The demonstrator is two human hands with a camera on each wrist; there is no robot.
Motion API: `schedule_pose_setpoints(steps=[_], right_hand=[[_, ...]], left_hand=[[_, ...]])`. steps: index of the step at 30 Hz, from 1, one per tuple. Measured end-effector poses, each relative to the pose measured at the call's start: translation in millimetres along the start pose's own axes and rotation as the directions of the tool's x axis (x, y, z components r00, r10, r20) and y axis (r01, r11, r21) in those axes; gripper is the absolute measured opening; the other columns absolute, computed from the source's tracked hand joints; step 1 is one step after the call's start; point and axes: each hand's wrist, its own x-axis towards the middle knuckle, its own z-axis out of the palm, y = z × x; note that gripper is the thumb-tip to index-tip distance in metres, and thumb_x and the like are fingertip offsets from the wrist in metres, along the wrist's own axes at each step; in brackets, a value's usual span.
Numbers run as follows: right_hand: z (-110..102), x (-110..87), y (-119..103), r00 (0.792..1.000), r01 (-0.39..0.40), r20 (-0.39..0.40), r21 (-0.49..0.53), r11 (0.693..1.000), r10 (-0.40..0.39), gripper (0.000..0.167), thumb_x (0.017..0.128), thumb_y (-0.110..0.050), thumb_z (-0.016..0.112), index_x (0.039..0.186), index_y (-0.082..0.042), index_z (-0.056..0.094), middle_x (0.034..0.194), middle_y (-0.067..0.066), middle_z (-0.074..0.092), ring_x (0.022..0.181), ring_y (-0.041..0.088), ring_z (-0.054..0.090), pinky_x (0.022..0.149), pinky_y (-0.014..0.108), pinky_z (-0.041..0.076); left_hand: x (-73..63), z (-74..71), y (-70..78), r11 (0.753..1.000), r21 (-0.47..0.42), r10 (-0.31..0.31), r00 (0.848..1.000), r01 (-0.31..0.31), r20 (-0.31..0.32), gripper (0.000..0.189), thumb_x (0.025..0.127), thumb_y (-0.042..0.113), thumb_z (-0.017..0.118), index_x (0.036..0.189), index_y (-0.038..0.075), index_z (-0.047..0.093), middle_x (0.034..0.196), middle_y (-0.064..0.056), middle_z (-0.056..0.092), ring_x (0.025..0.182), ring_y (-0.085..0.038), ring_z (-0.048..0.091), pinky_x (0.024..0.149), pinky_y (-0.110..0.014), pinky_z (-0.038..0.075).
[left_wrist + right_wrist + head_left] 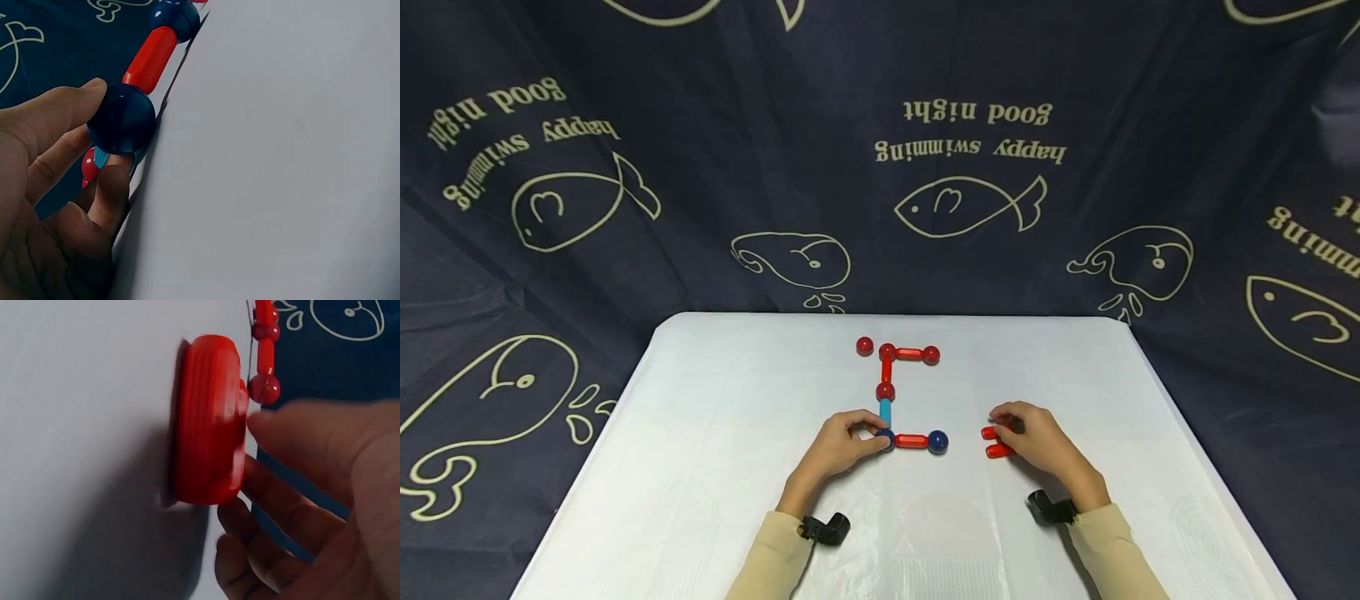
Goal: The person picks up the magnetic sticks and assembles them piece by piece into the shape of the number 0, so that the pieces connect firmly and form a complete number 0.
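In the head view my left hand (838, 446) pinches a dark blue magnetic ball (122, 119) at the near left corner of a ball-and-rod figure. A red rod (912, 441) joins this ball to a second blue ball (937, 442) on the right. A light blue rod (885, 412) leads away to a red ball (885, 391). Two short red magnetic rods (1000, 451) lie side by side at my right hand (1033, 435). Its thumb and curled fingers hold the farther rod (243, 394), largely hidden behind the nearer one in the right wrist view.
Beyond the middle ball, a red rod (887, 371) reaches a red corner ball (887, 352), where another red rod (910, 354) runs right to an end ball (931, 355). A loose red ball (864, 346) sits left of that corner. A patterned dark cloth (865, 167) hangs behind the white table (737, 375).
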Motion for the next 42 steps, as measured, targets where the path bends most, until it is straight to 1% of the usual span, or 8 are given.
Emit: schedule_pose_setpoints(steps=[4,7,14,19,23,29,36,42], right_hand=[[3,0.3,-1,1.0,-0.007,0.021,-0.016,1.0,0.007,0.023,0.09,-0.002,0.075,0.112,-0.006,0.074,0.11,0.009,0.073,0.098,0.023,0.066,0.09,0.047,0.056],[6,2.4,-1,1.0,-0.012,0.015,-0.022,1.0,0.012,0.022,0.089,0.0,0.075,0.11,-0.006,0.075,0.11,0.011,0.073,0.098,0.023,0.066,0.09,0.046,0.056],[11,9.9,-2,0.999,-0.023,-0.029,-0.002,1.0,0.023,0.023,0.089,-0.004,0.077,0.111,-0.004,0.074,0.106,0.011,0.072,0.091,0.021,0.063,0.084,0.04,0.056],[16,15.2,-5,0.997,-0.023,-0.067,0.009,1.0,0.023,0.026,0.091,-0.007,0.077,0.116,-0.004,0.072,0.106,0.011,0.072,0.092,0.02,0.063,0.087,0.043,0.055],[20,19.9,-9,0.993,-0.017,-0.116,0.023,1.0,0.019,0.03,0.093,-0.01,0.075,0.122,-0.006,0.071,0.106,0.011,0.073,0.091,0.021,0.066,0.085,0.044,0.056],[27,26.6,-16,0.984,0.011,-0.178,0.062,0.998,0.0,0.031,0.092,-0.01,0.076,0.123,-0.008,0.071,0.105,0.012,0.075,0.088,0.021,0.071,0.078,0.039,0.058],[34,32.8,-26,0.986,0.0,-0.168,0.127,0.992,0.021,0.03,0.092,-0.009,0.075,0.122,-0.008,0.071,0.105,0.012,0.075,0.085,0.019,0.072,0.076,0.033,0.058],[36,37.5,-31,0.986,-0.011,-0.163,0.141,0.99,0.034,0.031,0.092,-0.009,0.075,0.123,-0.009,0.07,0.105,0.012,0.075,0.086,0.018,0.072,0.077,0.035,0.059]], left_hand=[[-0.3,0.9,0.2,1.0,0.0,0.003,1.0,-0.003,0.0,0.02,0.089,0.032,0.082,0.107,0.023,0.078,0.096,0.004,0.074,0.064,-0.007,0.053,0.056,-0.023,0.044],[-0.5,1.2,0.3,1.0,-0.002,0.003,1.0,-0.003,-0.003,0.02,0.088,0.031,0.083,0.106,0.023,0.078,0.096,0.004,0.074,0.064,-0.007,0.052,0.055,-0.022,0.044],[-0.2,1.0,0.1,1.0,-0.002,0.002,1.0,-0.002,-0.004,0.021,0.088,0.032,0.082,0.107,0.022,0.078,0.096,0.004,0.074,0.064,-0.007,0.052,0.055,-0.023,0.044],[-0.4,1.1,-0.9,1.0,0.005,-0.002,1.0,0.003,-0.004,0.021,0.088,0.032,0.082,0.106,0.023,0.078,0.096,0.004,0.074,0.064,-0.007,0.052,0.055,-0.023,0.044],[-0.2,1.2,-1.3,1.0,-0.001,-0.004,1.0,0.004,-0.007,0.021,0.088,0.032,0.083,0.106,0.023,0.078,0.095,0.004,0.074,0.063,-0.007,0.052,0.055,-0.023,0.043],[-0.1,0.4,-1.3,1.0,0.004,-0.009,1.0,0.009,-0.004,0.021,0.088,0.033,0.083,0.106,0.024,0.078,0.096,0.005,0.073,0.062,-0.006,0.052,0.055,-0.023,0.044],[-0.5,0.7,-2.3,1.0,0.002,0.0,1.0,0.0,-0.003,0.022,0.088,0.033,0.082,0.107,0.022,0.078,0.097,0.002,0.074,0.062,-0.006,0.051,0.053,-0.023,0.043],[0.2,0.4,-1.6,1.0,0.007,-0.003,1.0,0.003,-0.002,0.023,0.089,0.034,0.082,0.107,0.022,0.078,0.097,0.003,0.074,0.062,-0.007,0.052,0.054,-0.024,0.044]])
